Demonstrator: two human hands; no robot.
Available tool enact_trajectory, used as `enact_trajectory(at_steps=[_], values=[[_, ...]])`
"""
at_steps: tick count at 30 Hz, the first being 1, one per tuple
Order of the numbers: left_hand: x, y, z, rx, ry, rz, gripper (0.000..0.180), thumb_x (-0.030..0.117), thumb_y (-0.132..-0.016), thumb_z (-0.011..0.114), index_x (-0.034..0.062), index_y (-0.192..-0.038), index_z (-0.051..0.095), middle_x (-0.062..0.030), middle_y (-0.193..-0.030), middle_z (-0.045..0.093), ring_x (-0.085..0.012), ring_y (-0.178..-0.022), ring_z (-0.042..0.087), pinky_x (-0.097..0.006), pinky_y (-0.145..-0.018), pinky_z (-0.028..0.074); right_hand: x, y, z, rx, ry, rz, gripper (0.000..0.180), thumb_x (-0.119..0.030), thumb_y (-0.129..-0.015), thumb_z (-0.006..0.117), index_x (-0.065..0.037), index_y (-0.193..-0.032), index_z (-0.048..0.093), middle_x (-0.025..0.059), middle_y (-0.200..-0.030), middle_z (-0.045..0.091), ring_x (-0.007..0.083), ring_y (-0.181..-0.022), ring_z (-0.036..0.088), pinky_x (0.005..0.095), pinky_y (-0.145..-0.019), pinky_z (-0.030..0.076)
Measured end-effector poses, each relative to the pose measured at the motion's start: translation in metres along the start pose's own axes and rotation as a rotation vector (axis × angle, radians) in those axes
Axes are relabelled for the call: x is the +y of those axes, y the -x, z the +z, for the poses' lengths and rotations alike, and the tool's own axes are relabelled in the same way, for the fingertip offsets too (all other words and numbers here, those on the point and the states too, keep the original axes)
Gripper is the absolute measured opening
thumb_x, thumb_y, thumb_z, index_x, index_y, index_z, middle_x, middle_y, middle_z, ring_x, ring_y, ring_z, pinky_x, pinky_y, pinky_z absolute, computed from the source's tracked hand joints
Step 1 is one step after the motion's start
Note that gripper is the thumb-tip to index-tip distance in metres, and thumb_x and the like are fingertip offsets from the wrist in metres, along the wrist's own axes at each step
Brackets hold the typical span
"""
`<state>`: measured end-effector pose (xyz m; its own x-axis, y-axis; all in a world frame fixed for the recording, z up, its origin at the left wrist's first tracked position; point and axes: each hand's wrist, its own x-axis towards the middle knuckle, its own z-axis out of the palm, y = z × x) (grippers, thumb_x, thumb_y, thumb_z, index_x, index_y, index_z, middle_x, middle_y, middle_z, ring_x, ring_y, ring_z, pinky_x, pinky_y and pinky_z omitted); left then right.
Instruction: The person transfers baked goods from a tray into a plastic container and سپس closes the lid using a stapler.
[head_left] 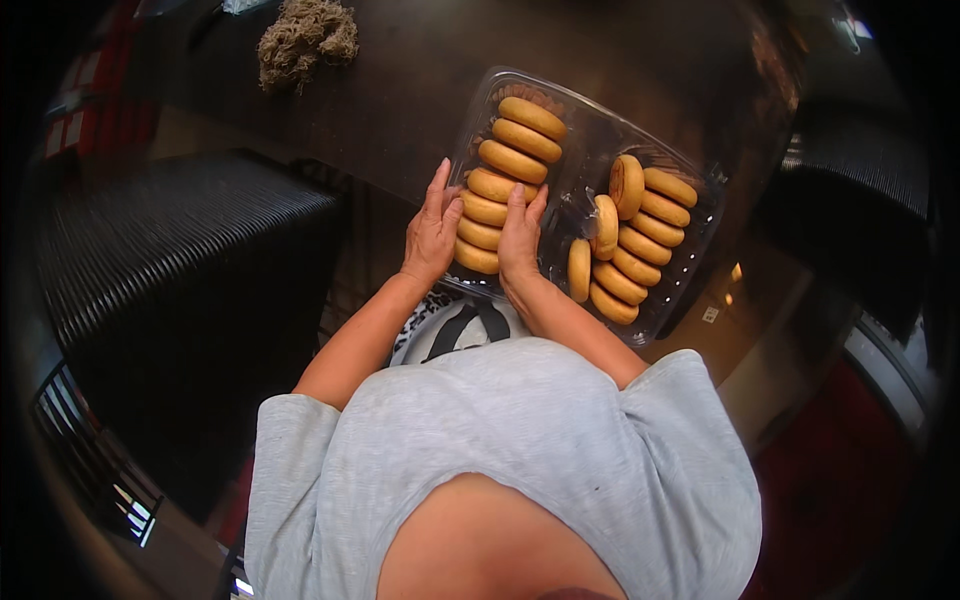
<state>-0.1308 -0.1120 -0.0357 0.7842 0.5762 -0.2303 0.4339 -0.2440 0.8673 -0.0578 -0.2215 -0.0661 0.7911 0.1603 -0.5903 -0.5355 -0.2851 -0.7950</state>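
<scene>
Two hands working one clear plastic tray [700, 215] of round golden-brown buns, sitting on a dark wood counter [420, 90]. Left bun row [505, 185] is running near edge to far edge, buns standing on edge and leaning on each other. L hand [432, 235] is lying flat vs the row's left side, fingers [440, 190] straight and together, touching buns, not wrapping any. R hand [520, 240] is pressing the row's right side, fingers spread slightly, open, tips on a bun mid-row. Row is sitting squeezed between both palms; nothing lifted. Right bun row [645, 235] is lying in the tray's other half, well apart from both hands; its near buns are tilting loose. Tangled fibre clump [305, 40] is sitting far left on the counter, away from the tray.
</scene>
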Motion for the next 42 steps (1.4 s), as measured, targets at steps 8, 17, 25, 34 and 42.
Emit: enact_trajectory(at_steps=[8, 17, 25, 34, 42], values=[[-0.011, 0.006, 0.001, 0.093, -0.257, -0.041, 0.062, 0.026, -0.092, 0.057, 0.0100, -0.148, 0.035, -0.0178, -0.147, 0.042, -0.0307, -0.129, 0.047, -0.039, -0.109, 0.037, 0.011, -0.018, -0.009, -0.127, -0.185, -0.183, 0.041, -0.032, -0.102, 0.042, -0.005, -0.133, 0.039, 0.0179, -0.128, 0.051, 0.0272, -0.112, 0.053, 0.0415, -0.102, 0.042], [-0.014, 0.151, -0.060, 0.493, -0.032, 0.241, 0.078, 0.022, -0.087, 0.066, 0.0155, -0.153, 0.023, -0.0179, -0.141, 0.042, -0.0370, -0.125, 0.045, -0.046, -0.105, 0.040, -0.047, -0.010, -0.015, -0.340, -0.079, -0.090, 0.069, -0.051, -0.101, 0.038, 0.000, -0.146, 0.030, 0.0226, -0.143, 0.044, 0.0338, -0.120, 0.056, 0.0419, -0.096, 0.051], [-0.164, 0.458, -0.096, 1.118, 0.593, -0.270, 0.054, 0.018, -0.093, 0.063, 0.0128, -0.142, 0.042, -0.0116, -0.131, 0.056, -0.0173, -0.106, 0.062, -0.033, -0.088, 0.052, -0.012, 0.135, 0.063, -0.461, 0.406, -1.417, 0.037, -0.026, -0.098, 0.053, 0.001, -0.122, 0.058, 0.0172, -0.107, 0.064, 0.0282, -0.092, 0.061, 0.0351, -0.083, 0.051], [-0.161, 0.755, 0.028, 2.157, 0.531, -0.549, 0.032, 0.017, -0.099, 0.056, 0.0018, -0.127, 0.054, -0.0122, -0.117, 0.064, -0.0169, -0.102, 0.062, -0.030, -0.089, 0.050, 0.210, 0.595, 0.178, -2.281, 0.665, -0.947, 0.025, -0.009, -0.093, 0.061, -0.004, -0.118, 0.062, 0.0104, -0.110, 0.067, 0.0173, -0.098, 0.064, 0.0277, -0.084, 0.050], [-0.068, 0.851, -0.120, 2.237, -0.012, -0.438, 0.026, 0.007, -0.094, 0.061, 0.0017, -0.119, 0.059, -0.0131, -0.112, 0.065, -0.0207, -0.104, 0.064, -0.029, -0.091, 0.050, 0.292, 0.804, 0.286, -1.852, 0.939, -2.113, 0.082, -0.057, -0.079, 0.067, -0.004, -0.138, 0.048, 0.0153, -0.146, 0.041, 0.0345, -0.135, 0.034, 0.0419, -0.109, 0.036]])
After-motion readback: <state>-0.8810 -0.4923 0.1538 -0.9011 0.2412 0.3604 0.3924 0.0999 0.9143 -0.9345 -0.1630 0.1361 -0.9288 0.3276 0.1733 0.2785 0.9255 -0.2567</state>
